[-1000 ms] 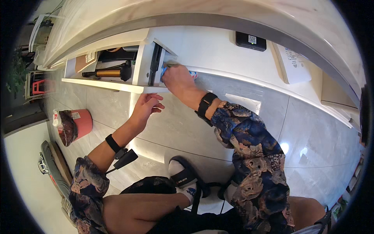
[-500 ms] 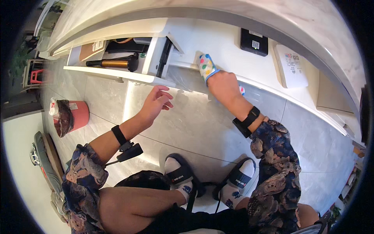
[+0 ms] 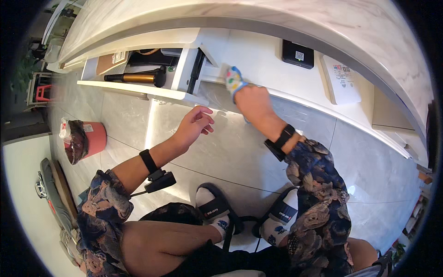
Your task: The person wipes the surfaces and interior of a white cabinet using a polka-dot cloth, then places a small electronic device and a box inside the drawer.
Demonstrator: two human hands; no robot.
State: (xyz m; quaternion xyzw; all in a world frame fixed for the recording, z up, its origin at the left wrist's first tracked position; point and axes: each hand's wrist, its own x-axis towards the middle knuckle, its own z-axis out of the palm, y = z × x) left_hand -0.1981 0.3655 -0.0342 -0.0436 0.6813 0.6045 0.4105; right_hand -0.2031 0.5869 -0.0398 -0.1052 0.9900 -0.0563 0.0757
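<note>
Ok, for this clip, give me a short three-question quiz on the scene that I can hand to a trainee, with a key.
1. What is the right hand holding?
2. True or false: the left hand is empty, its fingers loosely bent.
3. Which of these lies in the pulled-out white drawer?
A. the pink trash bin
B. the black-and-gold cylindrical tool
C. a dark slipper

Key
1. A white cloth item with coloured dots and blue edging; its full shape cannot be told.
2. True.
3. B.
</note>
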